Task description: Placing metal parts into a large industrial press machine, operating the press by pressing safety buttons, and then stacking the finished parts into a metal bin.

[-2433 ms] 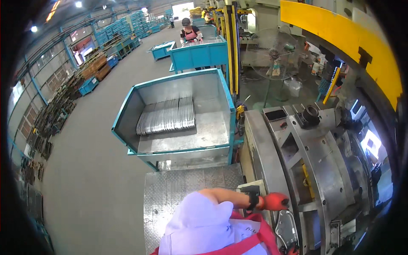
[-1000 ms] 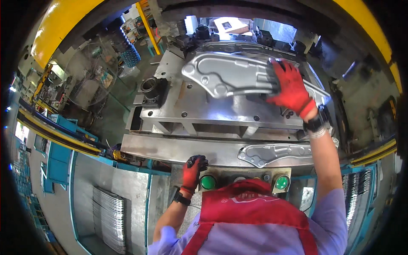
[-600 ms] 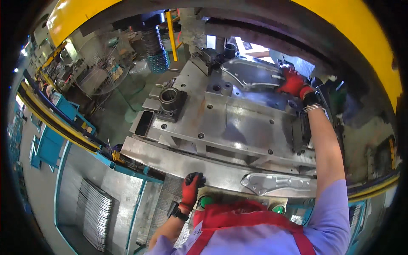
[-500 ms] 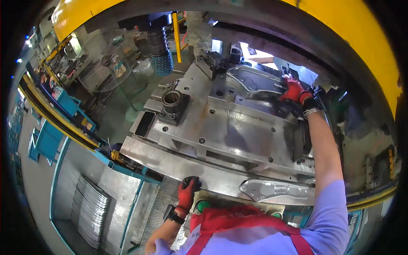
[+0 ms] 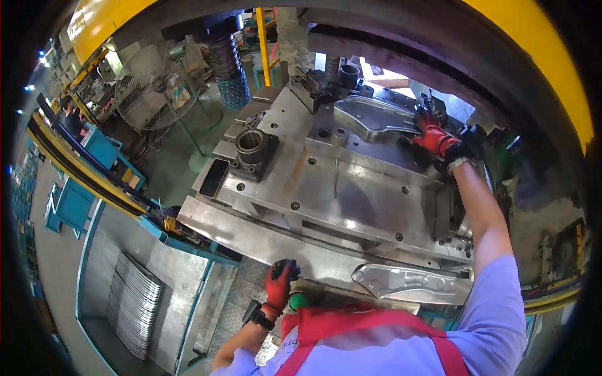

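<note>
right hand (image 5: pixel 433 136) at silver panel (image 5: pixel 374 117), left hand (image 5: pixel 280 285) curled; can't tell if either pinches. i'd seat it flat.

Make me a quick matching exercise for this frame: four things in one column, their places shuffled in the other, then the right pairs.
Things
1. Right hand
2. Fan
3. Row of metal parts
4. Left hand

Places
A. Inside the bin at lower left
B. Close to the green button
C. At the right end of the metal plate on the machine
D. At upper left, in the background

Pairs: 1-C, 2-D, 3-A, 4-B
</note>
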The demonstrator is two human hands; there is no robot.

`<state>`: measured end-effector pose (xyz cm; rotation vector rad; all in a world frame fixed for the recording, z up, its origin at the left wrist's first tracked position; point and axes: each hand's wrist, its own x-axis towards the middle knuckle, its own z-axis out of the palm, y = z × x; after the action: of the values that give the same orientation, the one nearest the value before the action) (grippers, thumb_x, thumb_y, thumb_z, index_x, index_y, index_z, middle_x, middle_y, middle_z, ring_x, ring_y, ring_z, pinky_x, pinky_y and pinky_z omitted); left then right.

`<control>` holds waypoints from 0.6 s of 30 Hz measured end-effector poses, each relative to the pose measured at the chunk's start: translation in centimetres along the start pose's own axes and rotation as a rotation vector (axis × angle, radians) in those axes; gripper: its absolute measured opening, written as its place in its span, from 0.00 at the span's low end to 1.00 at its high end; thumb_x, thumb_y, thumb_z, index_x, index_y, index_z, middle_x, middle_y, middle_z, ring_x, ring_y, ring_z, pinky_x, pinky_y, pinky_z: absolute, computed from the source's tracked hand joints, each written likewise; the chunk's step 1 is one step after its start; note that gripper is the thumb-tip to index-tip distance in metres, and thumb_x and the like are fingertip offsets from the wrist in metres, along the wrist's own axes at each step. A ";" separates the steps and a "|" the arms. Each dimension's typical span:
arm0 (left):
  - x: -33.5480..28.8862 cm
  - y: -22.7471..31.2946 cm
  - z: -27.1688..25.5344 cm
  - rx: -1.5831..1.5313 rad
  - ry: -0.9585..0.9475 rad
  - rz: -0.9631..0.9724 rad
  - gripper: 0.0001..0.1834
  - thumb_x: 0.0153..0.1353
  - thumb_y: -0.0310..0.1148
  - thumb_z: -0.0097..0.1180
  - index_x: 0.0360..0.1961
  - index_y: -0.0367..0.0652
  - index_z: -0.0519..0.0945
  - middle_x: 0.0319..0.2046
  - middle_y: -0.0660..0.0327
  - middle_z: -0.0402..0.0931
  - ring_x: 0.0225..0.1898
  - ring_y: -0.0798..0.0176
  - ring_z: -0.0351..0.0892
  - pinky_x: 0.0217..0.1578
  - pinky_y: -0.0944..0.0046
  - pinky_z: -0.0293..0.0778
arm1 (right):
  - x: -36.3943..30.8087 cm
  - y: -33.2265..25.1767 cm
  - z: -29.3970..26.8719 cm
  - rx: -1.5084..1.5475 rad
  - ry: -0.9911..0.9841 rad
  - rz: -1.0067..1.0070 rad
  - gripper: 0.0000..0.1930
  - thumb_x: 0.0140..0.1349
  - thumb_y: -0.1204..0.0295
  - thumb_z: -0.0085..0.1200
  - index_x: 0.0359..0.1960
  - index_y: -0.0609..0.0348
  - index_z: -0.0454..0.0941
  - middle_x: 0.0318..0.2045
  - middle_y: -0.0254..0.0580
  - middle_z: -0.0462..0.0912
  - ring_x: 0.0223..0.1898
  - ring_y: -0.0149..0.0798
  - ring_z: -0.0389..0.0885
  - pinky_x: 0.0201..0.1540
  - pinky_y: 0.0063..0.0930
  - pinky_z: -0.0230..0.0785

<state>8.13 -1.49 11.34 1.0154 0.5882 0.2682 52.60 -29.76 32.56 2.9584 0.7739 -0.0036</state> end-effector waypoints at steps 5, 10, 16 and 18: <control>-0.4 0.9 -1.4 0.205 0.121 0.341 0.13 0.60 0.30 0.52 0.46 0.37 0.74 0.38 0.60 0.77 0.39 0.68 0.75 0.41 0.69 0.71 | -3.4 -4.2 -3.9 -0.166 -0.064 0.072 0.50 0.51 0.38 0.46 0.67 0.59 0.42 0.67 0.56 0.41 0.69 0.52 0.37 0.68 0.39 0.34; -0.9 -3.4 -7.8 0.312 0.262 0.340 0.19 0.59 0.28 0.53 0.52 0.37 0.70 0.43 0.60 0.75 0.45 0.67 0.72 0.45 0.69 0.69 | -19.2 -9.7 -2.1 0.279 0.395 -0.361 0.40 0.50 0.51 0.55 0.62 0.60 0.58 0.62 0.55 0.58 0.64 0.56 0.53 0.65 0.47 0.44; -2.4 -8.6 -11.1 0.633 -0.282 -0.140 0.28 0.52 0.27 0.60 0.54 0.36 0.65 0.47 0.56 0.71 0.49 0.65 0.70 0.46 0.67 0.69 | -42.5 -10.4 11.5 0.839 0.413 0.173 0.26 0.49 0.69 0.61 0.52 0.60 0.71 0.52 0.50 0.71 0.55 0.52 0.67 0.59 0.41 0.57; -2.6 -10.3 -9.7 0.364 -0.297 -0.146 0.30 0.48 0.26 0.62 0.53 0.36 0.65 0.47 0.56 0.71 0.49 0.63 0.71 0.47 0.65 0.70 | -48.5 -9.7 20.0 1.098 0.505 0.627 0.29 0.50 0.68 0.61 0.54 0.61 0.68 0.51 0.50 0.71 0.54 0.48 0.68 0.57 0.37 0.59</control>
<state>-0.13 -1.02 -0.38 1.3268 0.4451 -0.1246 5.89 -46.68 13.03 4.1772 -0.3668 0.5366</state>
